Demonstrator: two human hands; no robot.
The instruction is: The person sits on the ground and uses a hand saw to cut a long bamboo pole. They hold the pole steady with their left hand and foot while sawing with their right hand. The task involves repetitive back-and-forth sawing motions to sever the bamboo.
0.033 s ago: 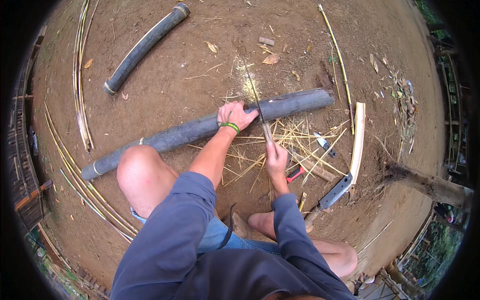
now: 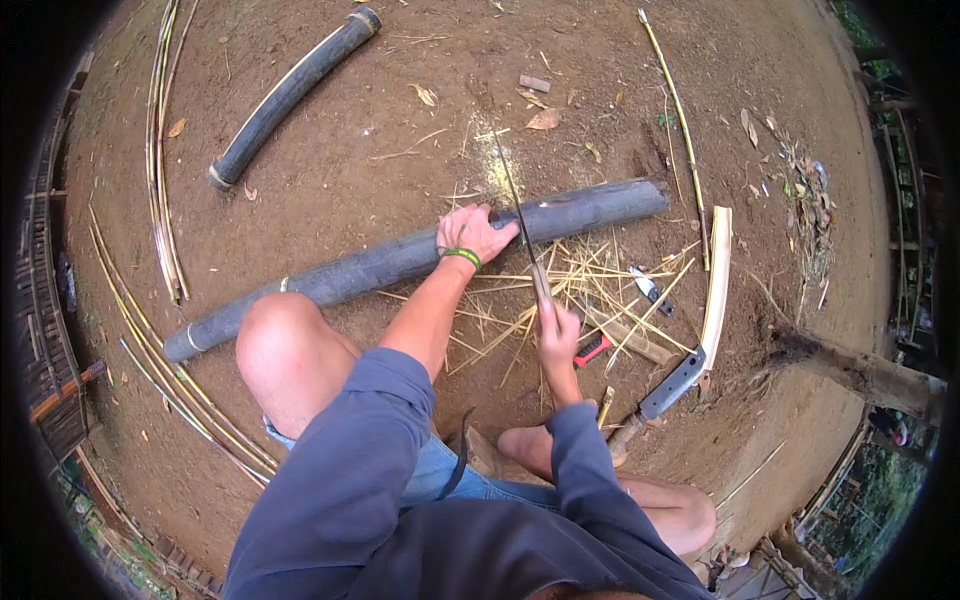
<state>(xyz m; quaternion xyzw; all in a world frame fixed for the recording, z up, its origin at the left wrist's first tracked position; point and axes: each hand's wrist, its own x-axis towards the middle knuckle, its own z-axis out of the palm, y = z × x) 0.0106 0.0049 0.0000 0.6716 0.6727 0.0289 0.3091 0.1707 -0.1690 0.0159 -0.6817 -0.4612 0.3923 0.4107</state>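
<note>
A long dark bamboo pole (image 2: 350,270) lies slantwise on the dirt ground, its left part beside my bent left knee. My left hand (image 2: 478,233) presses on top of the pole, fingers curled over it and thumb reaching toward the saw. In my right hand (image 2: 557,335) is the handle of a hand saw (image 2: 520,215); its thin blade crosses the pole just right of my left hand. Pale sawdust (image 2: 498,170) lies beyond the pole under the blade's far end. Whether the blade has cut into the pole is hard to see.
Thin split strips (image 2: 590,295) lie scattered near my right hand, with a red-and-black handled tool (image 2: 592,349) and a knife (image 2: 650,290). Further right are a cleaver-like blade (image 2: 672,384) and a split bamboo piece (image 2: 716,285). Another bamboo section (image 2: 290,98) lies far left.
My right hand has drawn the saw a little back toward me across the pole. My left hand stays in place on the pole.
</note>
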